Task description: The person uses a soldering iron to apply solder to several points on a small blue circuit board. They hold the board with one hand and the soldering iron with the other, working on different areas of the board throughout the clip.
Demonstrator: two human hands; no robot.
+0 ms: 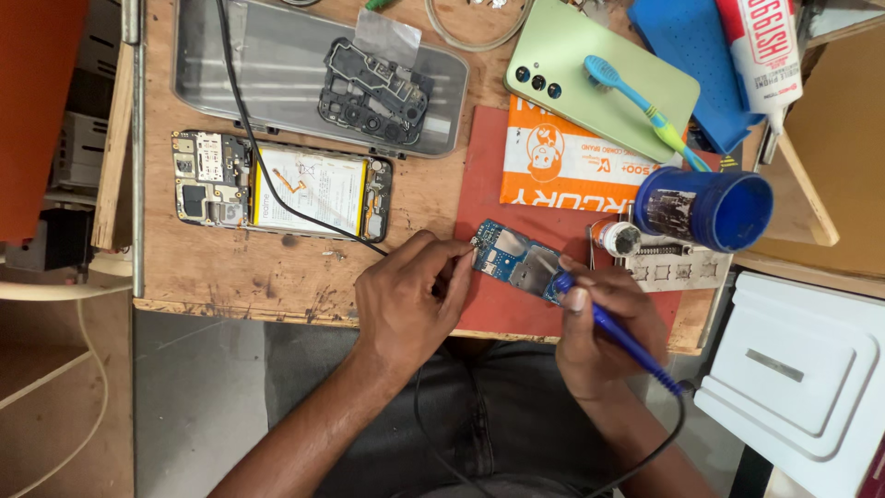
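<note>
both hands work the blue circuit board (pixel 516 263): left (pixel 410 295) pinching it, right (pixel 604 323) gripping a soldering iron (pixel 618 334).

A worn, scratched wooden surface (pixel 277 267) with a red mat (pixel 498 304) inlaid beneath the hands. Grey floor (pixel 184 406) below left of them; a white moulded box (pixel 802 369) sits to their right.

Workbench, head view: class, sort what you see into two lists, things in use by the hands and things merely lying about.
In use:
left hand steadying the blue circuit board
right hand holding the blue soldering iron

Lying about:
opened phone
green phone back
toothbrush
blue cup
clear tray
</note>
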